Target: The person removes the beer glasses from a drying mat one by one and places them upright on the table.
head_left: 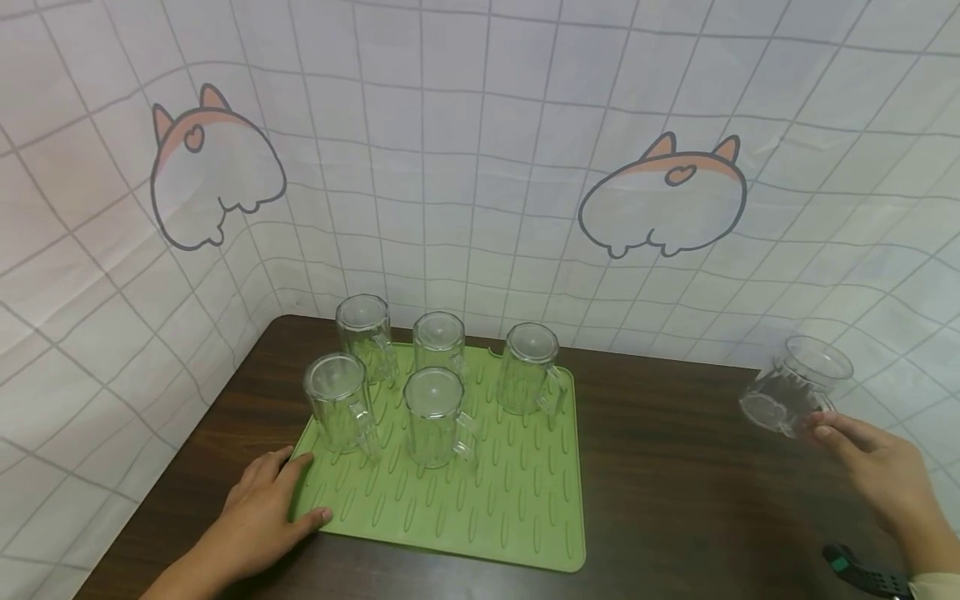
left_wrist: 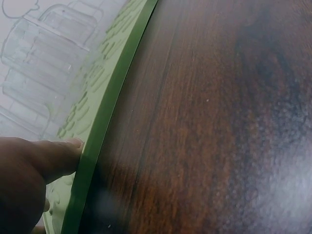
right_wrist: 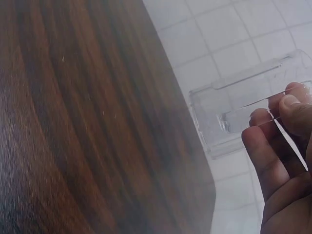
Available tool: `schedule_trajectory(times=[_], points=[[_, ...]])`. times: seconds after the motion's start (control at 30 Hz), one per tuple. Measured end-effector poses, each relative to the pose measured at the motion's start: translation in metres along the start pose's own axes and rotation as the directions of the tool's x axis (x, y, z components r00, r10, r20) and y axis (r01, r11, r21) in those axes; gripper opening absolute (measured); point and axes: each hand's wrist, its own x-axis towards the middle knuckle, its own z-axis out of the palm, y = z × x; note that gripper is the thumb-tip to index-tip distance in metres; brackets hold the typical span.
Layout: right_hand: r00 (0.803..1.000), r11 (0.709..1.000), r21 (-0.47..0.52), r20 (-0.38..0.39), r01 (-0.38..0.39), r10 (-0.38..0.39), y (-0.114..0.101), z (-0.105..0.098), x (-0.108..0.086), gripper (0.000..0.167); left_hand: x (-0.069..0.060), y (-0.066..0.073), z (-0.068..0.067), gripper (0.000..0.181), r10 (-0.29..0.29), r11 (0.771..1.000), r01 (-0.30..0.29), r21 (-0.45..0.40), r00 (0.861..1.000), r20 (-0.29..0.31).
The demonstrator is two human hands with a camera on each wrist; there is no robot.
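At the right of the head view, the right hand (head_left: 881, 471) pinches the handle of a clear glass mug (head_left: 795, 387); in the right wrist view thumb and fingers (right_wrist: 280, 146) hold the handle of that mug (right_wrist: 214, 112). The left hand (head_left: 258, 512) rests at the left front corner of a green ridged mat (head_left: 517, 517), thumb on its surface. In the left wrist view, a finger of the left hand (left_wrist: 39, 161) touches the mat (left_wrist: 105, 102) near its edge. Several glass mugs stand upside down on the mat, among them a front one (head_left: 435, 417).
The mat lies on a dark wooden table (head_left: 660, 500). Behind and beside it hangs a white gridded sheet (head_left: 480, 167) with animal drawings. A dark band with a green spot (head_left: 862, 571) is at the right wrist.
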Motion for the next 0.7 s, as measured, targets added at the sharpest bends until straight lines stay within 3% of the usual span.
schedule_trajectory(times=[0.27,0.7], points=[[0.998,0.999,-0.002,0.037,-0.045,0.046,0.012,-0.007,-0.004,0.058,0.000,0.003,-0.001,0.086,-0.023,1.000,0.023,0.009,1.000,0.019],[0.997,0.998,-0.007,0.044,-0.062,0.062,0.028,-0.008,-0.007,0.054,-0.001,0.003,-0.002,0.088,-0.033,0.999,0.034,-0.011,0.999,0.039]])
